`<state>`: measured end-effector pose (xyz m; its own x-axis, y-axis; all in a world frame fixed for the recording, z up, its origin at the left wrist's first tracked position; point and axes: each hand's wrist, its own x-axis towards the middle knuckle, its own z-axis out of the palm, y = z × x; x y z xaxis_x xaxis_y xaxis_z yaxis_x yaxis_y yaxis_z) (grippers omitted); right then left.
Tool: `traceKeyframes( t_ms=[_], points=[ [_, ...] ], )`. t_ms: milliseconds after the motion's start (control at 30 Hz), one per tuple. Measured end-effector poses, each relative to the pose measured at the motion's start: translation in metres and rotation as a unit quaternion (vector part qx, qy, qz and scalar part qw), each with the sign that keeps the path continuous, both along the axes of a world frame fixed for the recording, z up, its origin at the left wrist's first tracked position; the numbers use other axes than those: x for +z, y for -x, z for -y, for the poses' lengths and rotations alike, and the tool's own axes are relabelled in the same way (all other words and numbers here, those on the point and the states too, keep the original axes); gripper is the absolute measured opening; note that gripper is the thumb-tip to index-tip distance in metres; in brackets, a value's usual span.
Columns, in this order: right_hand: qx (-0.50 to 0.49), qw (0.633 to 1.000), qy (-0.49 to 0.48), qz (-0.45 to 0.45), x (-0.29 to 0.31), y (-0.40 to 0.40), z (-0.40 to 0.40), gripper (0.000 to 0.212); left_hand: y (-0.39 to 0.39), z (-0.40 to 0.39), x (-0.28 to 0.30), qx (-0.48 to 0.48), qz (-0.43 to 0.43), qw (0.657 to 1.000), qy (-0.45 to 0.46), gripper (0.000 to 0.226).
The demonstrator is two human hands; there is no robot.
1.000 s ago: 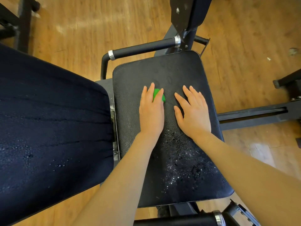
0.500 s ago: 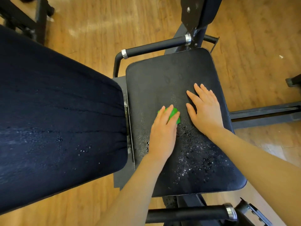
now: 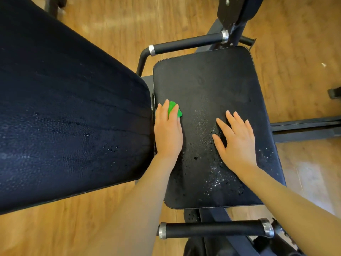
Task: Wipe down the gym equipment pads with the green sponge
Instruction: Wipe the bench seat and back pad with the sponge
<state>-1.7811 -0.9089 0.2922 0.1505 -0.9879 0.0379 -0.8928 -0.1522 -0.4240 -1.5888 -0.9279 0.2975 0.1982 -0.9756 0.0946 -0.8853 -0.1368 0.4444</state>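
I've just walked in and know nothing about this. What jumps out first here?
The bright green sponge stands out, pressed under the left hand at the left edge of the black seat pad. The right hand lies flat beside it, among shiny droplets scattered toward the pad's near end. A larger dark pad fills the left.

The seat pad [image 3: 208,85] lies bare ahead, hemmed by the backrest [image 3: 64,108] left and handles [image 3: 188,43] across both ends.

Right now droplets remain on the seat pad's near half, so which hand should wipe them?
Left. The left hand already presses the green sponge on the seat pad; the right hand lies flat, holding nothing.
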Motion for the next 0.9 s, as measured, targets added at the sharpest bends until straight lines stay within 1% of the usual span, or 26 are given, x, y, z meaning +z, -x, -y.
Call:
traceKeyframes(
  t_ms=[167, 267, 333, 467, 733, 900],
  points=[
    [-0.003, 1.000, 0.006, -0.010, -0.003, -0.001, -0.002, 0.047, 0.008, -0.045, 0.000, -0.001, 0.009, 1.000, -0.017, 0.042],
    [-0.002, 1.000, 0.007, -0.009, -0.003, -0.001, -0.002, 0.047, 0.014, -0.077, -0.001, 0.001, 0.001, 0.999, -0.036, 0.046],
    [-0.003, 1.000, 0.008, -0.009, -0.002, -0.001, -0.003, 0.047, 0.016, -0.084, -0.003, 0.010, -0.005, 0.999, -0.041, 0.047],
    [-0.009, 1.000, 0.002, -0.023, -0.003, -0.002, -0.002, 0.047, 0.015, -0.072, -0.002, -0.002, -0.007, 0.999, -0.040, 0.049],
    [-0.009, 1.000, 0.011, -0.006, -0.005, -0.002, -0.002, 0.046, 0.015, -0.003, 0.000, -0.009, -0.003, 1.000, -0.003, 0.042],
    [-0.004, 1.000, 0.015, -0.008, -0.005, -0.001, -0.002, 0.046, 0.015, -0.027, -0.001, -0.033, 0.003, 0.999, 0.009, 0.041]
  ],
)
